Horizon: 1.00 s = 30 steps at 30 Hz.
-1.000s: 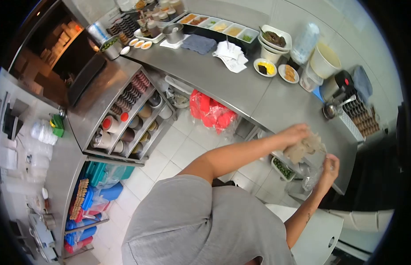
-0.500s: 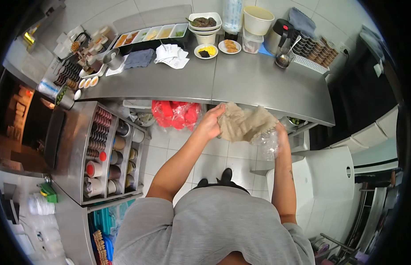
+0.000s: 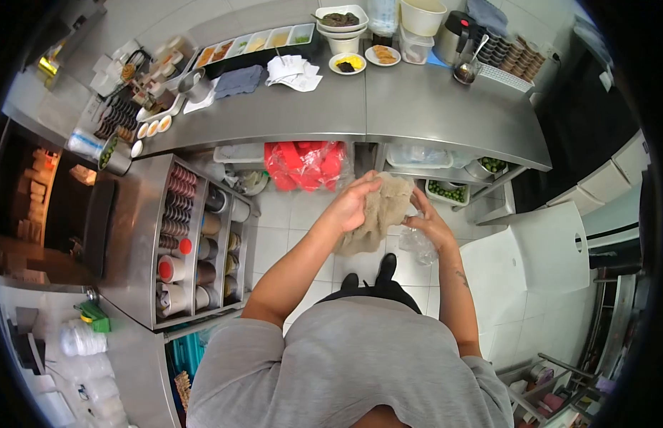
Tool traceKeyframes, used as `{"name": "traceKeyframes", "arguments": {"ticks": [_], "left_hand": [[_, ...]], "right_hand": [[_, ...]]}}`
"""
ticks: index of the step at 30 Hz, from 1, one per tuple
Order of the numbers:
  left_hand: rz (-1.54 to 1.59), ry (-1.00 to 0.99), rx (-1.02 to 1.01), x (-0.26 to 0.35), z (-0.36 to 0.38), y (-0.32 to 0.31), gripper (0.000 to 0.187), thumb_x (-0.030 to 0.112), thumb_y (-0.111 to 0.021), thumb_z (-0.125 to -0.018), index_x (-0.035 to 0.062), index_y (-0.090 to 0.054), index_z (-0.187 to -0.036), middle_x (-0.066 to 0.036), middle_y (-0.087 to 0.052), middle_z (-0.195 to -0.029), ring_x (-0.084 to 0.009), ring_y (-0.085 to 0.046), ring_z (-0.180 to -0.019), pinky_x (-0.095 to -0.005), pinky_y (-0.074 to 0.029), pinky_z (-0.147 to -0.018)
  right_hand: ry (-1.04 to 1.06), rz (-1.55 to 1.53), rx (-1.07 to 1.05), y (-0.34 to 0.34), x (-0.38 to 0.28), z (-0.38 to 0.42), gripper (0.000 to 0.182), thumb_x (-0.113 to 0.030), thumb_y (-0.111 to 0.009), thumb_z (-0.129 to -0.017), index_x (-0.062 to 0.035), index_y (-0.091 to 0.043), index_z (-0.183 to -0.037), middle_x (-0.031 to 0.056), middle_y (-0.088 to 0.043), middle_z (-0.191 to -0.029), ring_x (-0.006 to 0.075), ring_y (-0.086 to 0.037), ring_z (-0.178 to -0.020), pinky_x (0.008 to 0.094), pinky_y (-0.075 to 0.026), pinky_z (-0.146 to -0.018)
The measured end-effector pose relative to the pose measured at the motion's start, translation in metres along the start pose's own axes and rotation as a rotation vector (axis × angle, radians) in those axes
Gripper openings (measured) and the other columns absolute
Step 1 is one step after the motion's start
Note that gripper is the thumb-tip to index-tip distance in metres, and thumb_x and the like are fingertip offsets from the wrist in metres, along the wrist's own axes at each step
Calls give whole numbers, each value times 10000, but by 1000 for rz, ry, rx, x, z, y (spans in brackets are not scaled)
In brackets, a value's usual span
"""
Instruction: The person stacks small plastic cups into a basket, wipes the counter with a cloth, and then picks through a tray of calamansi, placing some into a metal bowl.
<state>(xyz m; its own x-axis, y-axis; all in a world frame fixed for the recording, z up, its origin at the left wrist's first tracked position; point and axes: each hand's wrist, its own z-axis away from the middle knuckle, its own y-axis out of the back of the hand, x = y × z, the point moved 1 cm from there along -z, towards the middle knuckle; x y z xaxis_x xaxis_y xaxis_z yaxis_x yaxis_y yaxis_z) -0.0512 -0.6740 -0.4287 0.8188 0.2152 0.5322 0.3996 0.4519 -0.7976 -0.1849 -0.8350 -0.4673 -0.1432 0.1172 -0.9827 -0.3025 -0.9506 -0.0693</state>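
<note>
Cloth (image 3: 378, 214): a beige, rumpled rag held in front of the body, below the edge of the steel surface (image 3: 417, 114) and above the tiled floor.
Left grip: the left hand (image 3: 353, 203) is closed over the cloth's upper left part, fingers wrapped into the folds.
Right grip: the right hand (image 3: 431, 225) pinches the cloth's right edge, and a crumpled clear plastic bag (image 3: 419, 246) hangs under that hand; whether its fingers also clamp the bag I cannot tell.
Handling: the cloth looks soft, light and limp, so it will sag wherever it is not gripped; a bunched fold or a corner seems the surest place to hold. The bag looks thin and slippery.
Close by: red plastic bags (image 3: 306, 164) and tubs of green produce (image 3: 445, 191) sit on the shelf under the surface.
Farther out: sauce trays (image 3: 253, 44), folded dark cloth (image 3: 238, 80), white paper (image 3: 292, 71), small plates and bowls along the back.
Obstacles: a white cabinet (image 3: 531, 257) stands just right of the hands.
</note>
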Motion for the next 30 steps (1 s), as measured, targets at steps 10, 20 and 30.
{"name": "traceKeyframes", "arguments": {"ticks": [10,20,30], "left_hand": [[-1172,-211,-66,-30,33,79,349,234,-638,-883,48,-523,-1156,-66,-602,-1036,-129,-572,-982,-278,-464,-846],[83,-292,52,2,57,65,175,190,-475,-982,61,-530,-1087,-55,-615,-974,-154,-623,-883,-322,-519,-813],[-214,-404,-317,63,92,86,271,156,-571,-916,48,-544,-1164,-62,-614,-1103,-176,-606,-1022,-339,-484,-910]], "right_hand": [[118,169,52,-3,-56,-17,241,-106,-664,-795,-27,-693,-1021,39,-651,-987,133,-590,-926,265,-430,-858],[305,322,-535,-50,-105,16,285,5,-552,-670,13,-718,-902,145,-585,-1265,224,-557,-1130,324,-418,-922],[250,186,-137,-104,-59,-29,388,-18,-617,-747,-35,-652,-1133,115,-545,-1318,180,-504,-1184,291,-423,-923]]}}
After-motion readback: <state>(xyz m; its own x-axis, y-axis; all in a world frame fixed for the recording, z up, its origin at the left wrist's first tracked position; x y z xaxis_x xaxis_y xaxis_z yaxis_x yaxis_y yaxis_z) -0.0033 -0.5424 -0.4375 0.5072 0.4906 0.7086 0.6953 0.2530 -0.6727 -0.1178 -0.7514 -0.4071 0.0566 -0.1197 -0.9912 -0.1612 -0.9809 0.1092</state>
